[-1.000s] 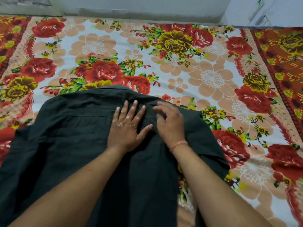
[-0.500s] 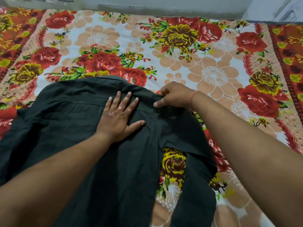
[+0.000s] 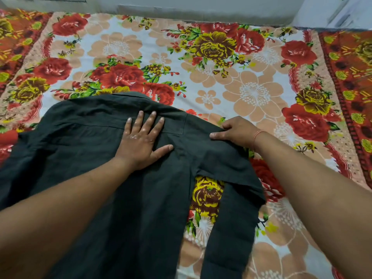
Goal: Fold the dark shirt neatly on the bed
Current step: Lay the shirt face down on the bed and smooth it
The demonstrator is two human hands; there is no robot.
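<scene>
The dark shirt (image 3: 84, 150) lies back-up on the flowered bed sheet (image 3: 251, 93), collar at the far end. My left hand (image 3: 141, 141) presses flat on the upper back just below the collar, fingers spread. At the shirt's right shoulder, my right hand (image 3: 237, 130) grips the cloth edge, thumb on top and fingers curled under. Below that hand the right side hangs as a narrow strip (image 3: 227, 228), with a gap of sheet showing between it and the body.
The sheet spreads far beyond the shirt to the back and right. A pale wall (image 3: 201, 9) runs along the bed's far edge. The shirt's left part runs out of view at the left edge.
My right hand has moved outward from the shirt's middle to the right shoulder, drawing the cloth with it. A gap has opened beside the body. My left hand stays pressed in place.
</scene>
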